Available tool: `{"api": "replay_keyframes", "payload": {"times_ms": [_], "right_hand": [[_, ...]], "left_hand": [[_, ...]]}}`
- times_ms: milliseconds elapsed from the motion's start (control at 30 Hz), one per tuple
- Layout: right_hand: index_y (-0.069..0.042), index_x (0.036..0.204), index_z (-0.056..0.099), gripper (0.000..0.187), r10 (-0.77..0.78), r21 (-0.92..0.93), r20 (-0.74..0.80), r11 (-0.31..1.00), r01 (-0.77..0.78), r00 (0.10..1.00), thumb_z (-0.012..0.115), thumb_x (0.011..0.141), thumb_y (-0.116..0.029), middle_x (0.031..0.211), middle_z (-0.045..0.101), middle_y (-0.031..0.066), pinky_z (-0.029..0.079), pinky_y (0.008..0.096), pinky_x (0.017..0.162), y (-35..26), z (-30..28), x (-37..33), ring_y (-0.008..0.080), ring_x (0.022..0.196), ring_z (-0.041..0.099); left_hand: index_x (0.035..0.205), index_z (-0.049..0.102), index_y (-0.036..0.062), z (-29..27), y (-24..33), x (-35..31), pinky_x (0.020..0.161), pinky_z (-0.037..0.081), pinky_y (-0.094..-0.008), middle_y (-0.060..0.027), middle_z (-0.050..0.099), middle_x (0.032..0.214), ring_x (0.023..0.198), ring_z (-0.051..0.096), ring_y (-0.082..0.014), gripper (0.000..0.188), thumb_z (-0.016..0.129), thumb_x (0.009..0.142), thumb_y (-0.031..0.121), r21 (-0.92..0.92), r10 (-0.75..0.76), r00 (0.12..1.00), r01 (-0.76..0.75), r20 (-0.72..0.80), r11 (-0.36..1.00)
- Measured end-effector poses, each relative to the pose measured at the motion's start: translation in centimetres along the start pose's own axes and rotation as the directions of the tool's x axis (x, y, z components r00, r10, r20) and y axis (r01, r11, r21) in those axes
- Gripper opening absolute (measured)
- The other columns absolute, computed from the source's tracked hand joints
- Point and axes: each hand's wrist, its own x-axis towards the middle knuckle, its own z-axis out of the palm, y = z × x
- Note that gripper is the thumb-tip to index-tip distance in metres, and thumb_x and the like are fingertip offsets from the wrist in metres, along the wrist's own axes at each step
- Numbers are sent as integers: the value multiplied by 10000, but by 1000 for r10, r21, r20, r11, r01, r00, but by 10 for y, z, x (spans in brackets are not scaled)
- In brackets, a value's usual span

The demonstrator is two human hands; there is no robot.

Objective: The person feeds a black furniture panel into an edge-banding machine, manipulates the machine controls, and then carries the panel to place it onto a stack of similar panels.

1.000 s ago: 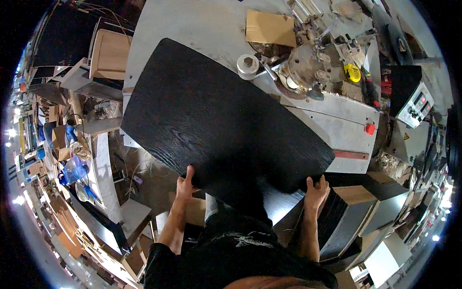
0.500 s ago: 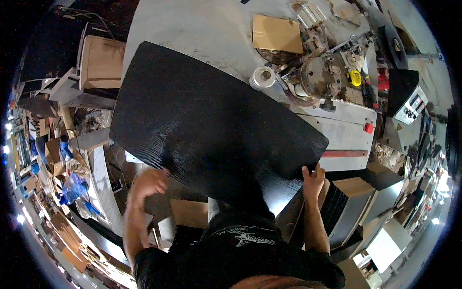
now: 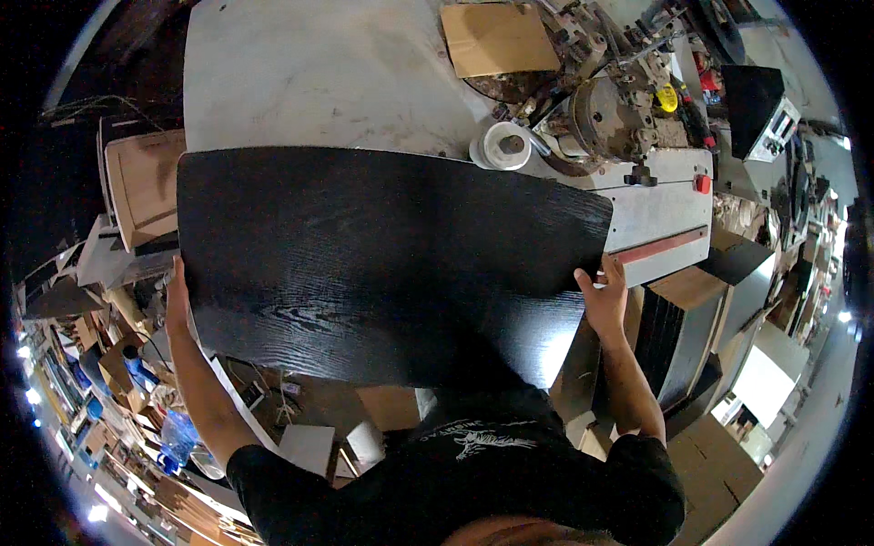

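Head view: a worker in a black shirt (image 3: 473, 441) spanned a broad black panel (image 3: 391, 255) end to end, a wide hold that seemed meant to keep both short sides level and under control. The left hand (image 3: 179, 296) lay nearly straight along its edge, fingers extended; whether any curled beneath was hidden from me. The right hand (image 3: 608, 300) stood partly open, thumb over the opposite edge and forefinger just outside it; how firmly they pinched, I could not tell. Between the two, the panel lay over a pale machine table (image 3: 300, 91), its near side reaching back toward the shirt, so the table probably bore part of the weight.

Just right of the right hand stood stacked dark boards (image 3: 669, 332), likely parked there for easy reach. Ahead of that same hand, a reddish strip (image 3: 660, 246) ran along the table, a red knob (image 3: 702, 184) beyond it. Ahead of the left hand, a light framed board (image 3: 146, 187) stood off the table's side.

Farther ahead, nearer the right hand, a white cylinder (image 3: 490, 150) sat close by the panel's far edge; contact was unclear. Past it came a grimy machine head (image 3: 605, 114), a yellow tape measure (image 3: 667, 97) and flat cardboard (image 3: 501, 41), perhaps laid as a cover.
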Motion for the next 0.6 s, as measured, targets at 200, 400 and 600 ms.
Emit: {"api": "replay_keyframes", "payload": {"times_ms": [200, 400, 600], "right_hand": [[-42, 1236, 608, 459, -71, -14, 3, 997, 71, 997, 733, 823, -201, 1007, 545, 107, 481, 337, 811, -14, 18, 5, 222, 912, 558], [-28, 1241, 577, 505, -94, -59, 86, 993, 99, 992, 747, 807, -224, 985, 540, 132, 518, 370, 742, -50, 23, 15, 276, 904, 619], [-7, 1254, 576, 528, -264, -63, 64, 961, 268, 962, 747, 806, -228, 993, 544, 161, 519, 378, 737, -45, 39, 28, 294, 875, 601]], "left_hand": [[1510, 262, 0, -16, -18, -12, 1152, 230, -356, -84, 317, 1551, 1404, 324, -234, 927, 362, 928, 715, -252, -54, 991, 21, -125, 968], [1540, 184, 39, -10, -55, -34, 1163, 201, -374, -78, 233, 1592, 1444, 248, -241, 991, 353, 889, 767, -266, -58, 983, 10, -173, 964], [1549, 155, 61, -14, -136, -62, 1170, 184, -383, -82, 198, 1606, 1461, 214, -247, 1041, 349, 854, 811, -212, -38, 980, -4, -195, 977]]}}
